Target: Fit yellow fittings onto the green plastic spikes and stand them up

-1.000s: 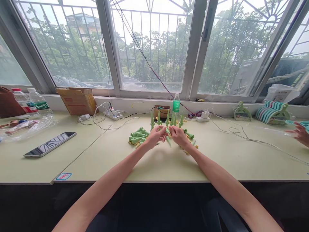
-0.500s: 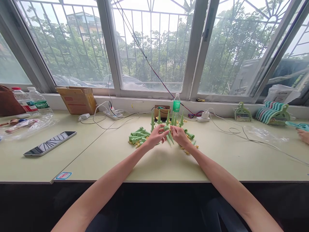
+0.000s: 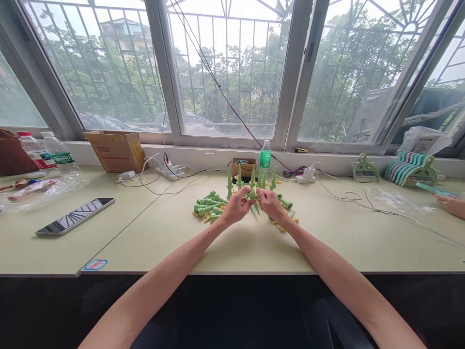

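Both my hands meet over the middle of the pale table point(image 3: 232, 247). My left hand point(image 3: 237, 205) is closed round a green cone-shaped spike point(image 3: 255, 205), its tip pointing down and right. My right hand point(image 3: 269, 203) pinches the same piece from the other side, near its wide end. A heap of lying green spikes with small yellow parts point(image 3: 207, 208) sits just left of my hands. Several finished spikes point(image 3: 250, 178) stand upright in a row behind them. More green and yellow parts point(image 3: 285, 209) lie to the right of my right hand.
A tablet point(image 3: 74, 216) lies at left, with water bottles point(image 3: 54, 151) and a cardboard box point(image 3: 116, 150) behind. A power strip and cables point(image 3: 170, 172), a green bottle point(image 3: 265, 155) and stacked hangers point(image 3: 409, 167) line the sill. Another person's hand point(image 3: 452, 204) is at far right.
My hands have turned the green spike so it tilts more, and the fingers have closed tighter round it. The other person's hand at right has drawn back and now holds a flat teal thing.
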{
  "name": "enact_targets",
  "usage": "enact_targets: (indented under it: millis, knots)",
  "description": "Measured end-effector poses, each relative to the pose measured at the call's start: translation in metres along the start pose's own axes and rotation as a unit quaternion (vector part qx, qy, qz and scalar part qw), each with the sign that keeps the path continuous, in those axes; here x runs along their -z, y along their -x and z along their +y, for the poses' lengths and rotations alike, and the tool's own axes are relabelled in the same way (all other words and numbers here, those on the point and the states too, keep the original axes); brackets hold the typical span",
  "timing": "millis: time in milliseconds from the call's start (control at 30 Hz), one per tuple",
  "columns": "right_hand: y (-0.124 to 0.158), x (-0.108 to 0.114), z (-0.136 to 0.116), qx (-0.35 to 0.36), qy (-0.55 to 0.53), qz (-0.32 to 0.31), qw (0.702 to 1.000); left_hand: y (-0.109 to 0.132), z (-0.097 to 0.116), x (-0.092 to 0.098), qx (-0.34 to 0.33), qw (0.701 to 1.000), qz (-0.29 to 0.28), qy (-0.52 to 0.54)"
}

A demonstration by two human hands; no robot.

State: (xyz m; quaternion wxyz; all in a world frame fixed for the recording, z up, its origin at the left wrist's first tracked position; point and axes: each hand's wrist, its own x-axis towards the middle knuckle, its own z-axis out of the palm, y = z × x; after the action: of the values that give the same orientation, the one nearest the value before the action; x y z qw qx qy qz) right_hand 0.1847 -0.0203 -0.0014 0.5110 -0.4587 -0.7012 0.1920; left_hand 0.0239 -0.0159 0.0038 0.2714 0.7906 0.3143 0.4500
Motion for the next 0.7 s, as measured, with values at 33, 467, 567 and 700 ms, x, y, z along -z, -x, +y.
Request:
enact_targets:
  millis: [33,467,567,700]
  knots:
    - [0.000,0.000,0.000,0.000,-0.004,0.002,1.000,0.000,0.001,0.000,-0.007,1.000,0.005,-0.010]
    - [0.000,0.000,-0.006,0.020,0.006,0.071,0.997,-0.003,0.011,-0.003,0.051,0.987,0.066,0.135]
    - [0.001,0.000,-0.006,0.023,0.014,0.083,0.996,-0.006,0.010,0.001,0.102,0.975,0.059,0.191]
    - [0.003,0.000,-0.010,0.045,0.024,0.066,0.997,-0.007,0.011,0.005,0.210,0.941,-0.038,0.264]
